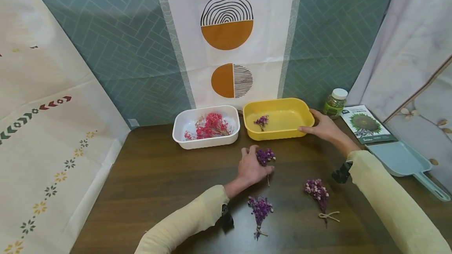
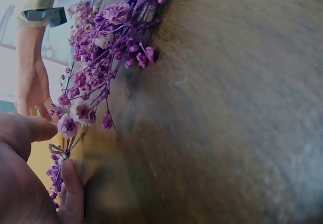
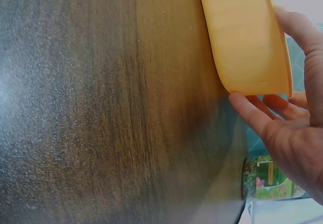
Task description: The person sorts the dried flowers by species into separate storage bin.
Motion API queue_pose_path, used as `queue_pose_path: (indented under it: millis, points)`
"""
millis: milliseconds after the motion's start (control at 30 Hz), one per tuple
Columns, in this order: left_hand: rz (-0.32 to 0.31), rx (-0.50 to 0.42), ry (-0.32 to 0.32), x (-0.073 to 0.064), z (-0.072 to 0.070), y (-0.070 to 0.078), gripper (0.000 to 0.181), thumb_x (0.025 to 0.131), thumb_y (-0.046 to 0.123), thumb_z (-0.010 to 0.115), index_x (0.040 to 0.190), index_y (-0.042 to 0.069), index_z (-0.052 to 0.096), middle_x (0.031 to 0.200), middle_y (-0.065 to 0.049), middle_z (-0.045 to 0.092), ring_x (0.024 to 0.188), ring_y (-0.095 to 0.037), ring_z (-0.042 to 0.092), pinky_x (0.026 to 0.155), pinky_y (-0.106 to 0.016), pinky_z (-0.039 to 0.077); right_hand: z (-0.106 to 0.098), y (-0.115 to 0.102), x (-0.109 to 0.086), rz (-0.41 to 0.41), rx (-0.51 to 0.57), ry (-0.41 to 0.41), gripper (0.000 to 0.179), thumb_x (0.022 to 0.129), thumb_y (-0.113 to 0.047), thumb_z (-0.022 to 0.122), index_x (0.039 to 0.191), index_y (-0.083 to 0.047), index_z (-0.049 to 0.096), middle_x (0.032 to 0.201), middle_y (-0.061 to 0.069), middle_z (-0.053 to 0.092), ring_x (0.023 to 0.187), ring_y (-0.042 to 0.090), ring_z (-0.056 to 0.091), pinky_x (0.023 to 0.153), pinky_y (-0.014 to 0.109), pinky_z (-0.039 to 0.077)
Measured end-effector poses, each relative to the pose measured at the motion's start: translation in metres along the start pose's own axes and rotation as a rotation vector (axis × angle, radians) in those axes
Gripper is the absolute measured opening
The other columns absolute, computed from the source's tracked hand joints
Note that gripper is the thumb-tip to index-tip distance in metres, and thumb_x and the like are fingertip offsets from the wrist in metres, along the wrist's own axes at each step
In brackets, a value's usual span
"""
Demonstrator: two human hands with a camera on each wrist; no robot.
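My left hand (image 1: 252, 167) is over the table with thumb and fingers around a small bunch of purple dried flowers (image 1: 265, 156). In the left wrist view its twine tie (image 2: 61, 152) shows between thumb and finger. My right hand (image 1: 324, 127) grips the right end of a yellow plastic basin (image 1: 294, 117). Fingers spread along the basin's end wall (image 3: 252, 57) in the right wrist view. Inside the basin lies a small purple sprig (image 1: 262, 122). Two more twine-tied bunches lie nearer: a purple one (image 1: 260, 209) and a pinkish-purple one (image 1: 318, 193).
Left of the yellow basin stands a white basin (image 1: 180, 130) with red dried flowers (image 1: 213, 124). At the back right are a white-lidded jar (image 1: 334, 104), a seed packet (image 1: 367, 124) and a light blue dustpan (image 1: 402, 158). Curtain cloth hangs behind the table.
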State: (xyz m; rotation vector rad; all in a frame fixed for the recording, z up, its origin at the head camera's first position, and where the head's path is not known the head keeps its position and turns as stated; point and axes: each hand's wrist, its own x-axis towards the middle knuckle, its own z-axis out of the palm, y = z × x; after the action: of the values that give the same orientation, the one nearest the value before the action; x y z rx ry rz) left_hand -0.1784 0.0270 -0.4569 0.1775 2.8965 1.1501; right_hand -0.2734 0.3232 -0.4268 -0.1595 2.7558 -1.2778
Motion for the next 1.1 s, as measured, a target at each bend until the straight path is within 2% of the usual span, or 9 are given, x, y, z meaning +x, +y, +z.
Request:
queue_pose_path:
  millis: [333,667,900,1100]
  points:
    - [0.007,0.005,0.017,0.004,0.003,0.002,0.068,0.072,0.030,0.089,0.129,0.013,0.057,0.119,-0.016,0.048,0.091,-0.034,0.061,0.076,-0.046,0.054,0.000,-0.001,-0.002,-0.007,0.015,0.004,0.111,0.083,-0.057,0.076,0.158,-0.002,0.017,0.149,0.028,0.038,0.126,0.044,0.045,0.108,0.063,0.032]
    - [0.072,-0.020,0.039,0.007,0.002,-0.007,0.058,0.071,0.016,0.087,0.123,0.010,0.063,0.109,-0.014,0.052,0.089,-0.032,0.059,0.078,-0.044,0.054,0.001,-0.001,-0.001,-0.001,0.005,0.004,0.103,0.088,-0.048,0.075,0.158,-0.001,0.016,0.148,0.029,0.038,0.125,0.045,0.044,0.108,0.064,0.031]
    - [0.092,-0.013,0.024,0.008,0.001,-0.010,0.053,0.071,0.009,0.084,0.120,0.009,0.066,0.104,-0.010,0.053,0.087,-0.028,0.057,0.078,-0.043,0.053,0.001,0.000,-0.002,0.002,0.003,0.003,0.107,0.085,-0.052,0.076,0.158,-0.002,0.016,0.149,0.028,0.038,0.126,0.044,0.044,0.108,0.063,0.031]
    - [0.115,-0.017,0.019,0.006,-0.001,-0.011,0.052,0.070,0.006,0.081,0.120,0.008,0.066,0.103,-0.012,0.055,0.088,-0.029,0.058,0.079,-0.044,0.052,0.002,0.000,-0.002,-0.002,0.006,0.002,0.105,0.086,-0.050,0.076,0.158,-0.002,0.016,0.149,0.028,0.038,0.126,0.045,0.043,0.108,0.064,0.030]
